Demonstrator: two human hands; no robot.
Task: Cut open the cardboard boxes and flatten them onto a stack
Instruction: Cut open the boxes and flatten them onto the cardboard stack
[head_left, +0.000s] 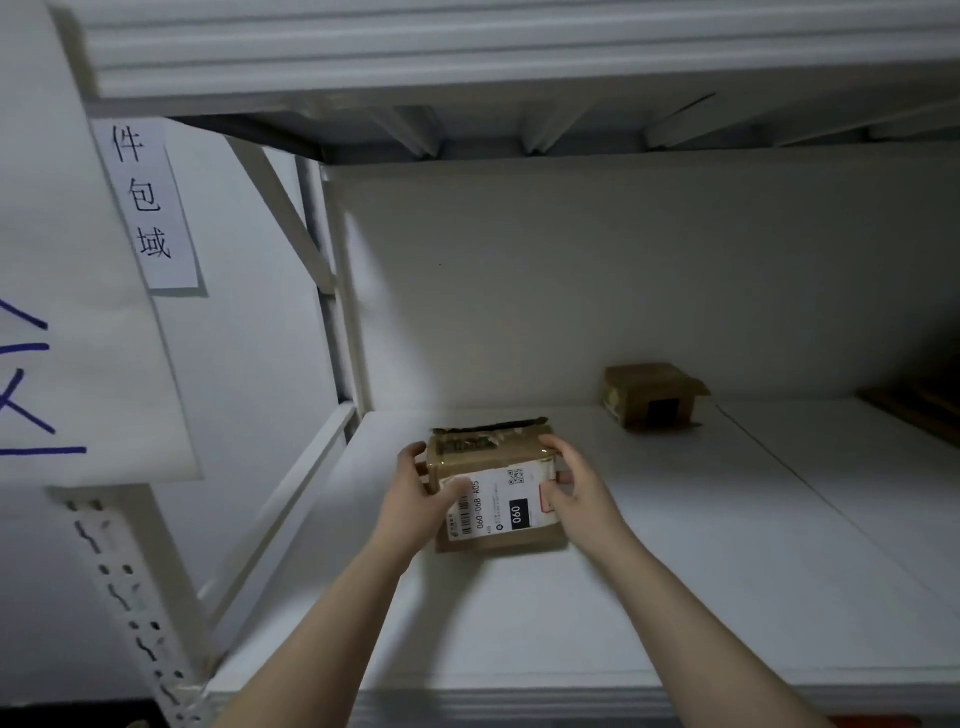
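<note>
Cardboard box (496, 493), bearing a white shipping label (493, 506), rests on the shelf (675, 571) toward its left end. Left hand (415, 493) grips the box's left side, right hand (576, 491) its right side; the fingers (410, 452) of both are curled round its edges. A smaller box (652, 397) sits at the shelf's back wall.

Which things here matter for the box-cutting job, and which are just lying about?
Job: labelled box, gripped by left hand and right hand; small box farther back.
Lying about: paper sign; white shelf.
</note>
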